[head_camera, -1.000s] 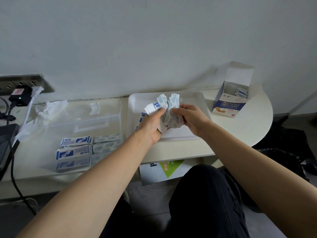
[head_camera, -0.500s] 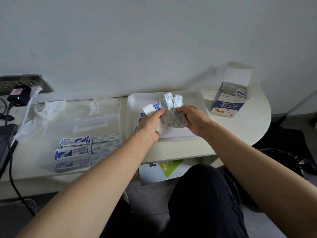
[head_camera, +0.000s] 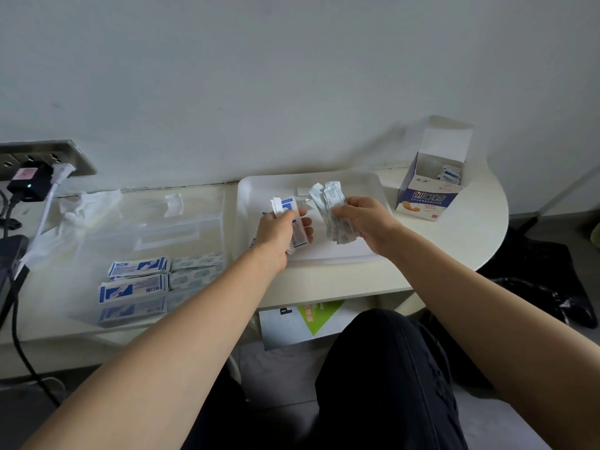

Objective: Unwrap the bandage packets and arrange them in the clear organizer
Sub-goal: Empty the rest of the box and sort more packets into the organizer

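Note:
Over the white tray [head_camera: 363,186] my left hand [head_camera: 279,232] grips a blue-and-white bandage packet wrapper [head_camera: 285,206]. My right hand [head_camera: 363,222] holds a bundle of individually wrapped bandage strips [head_camera: 331,206], fanned upward. The two hands are a short gap apart. To the left lies the clear organizer [head_camera: 146,235]. Its near compartments hold blue-and-white bandage packets [head_camera: 136,280] and loose bandage strips [head_camera: 198,271].
An open bandage box [head_camera: 428,196] with more packets stands at the back right of the table. Crumpled clear wrapping [head_camera: 87,209] lies at the back left. A wall socket with plugs and cables [head_camera: 29,180] is at far left. Black bags lie on the floor at right.
The hands have pulled apart: the bundle of strips came away in my right hand, while the wrapper stayed in my left.

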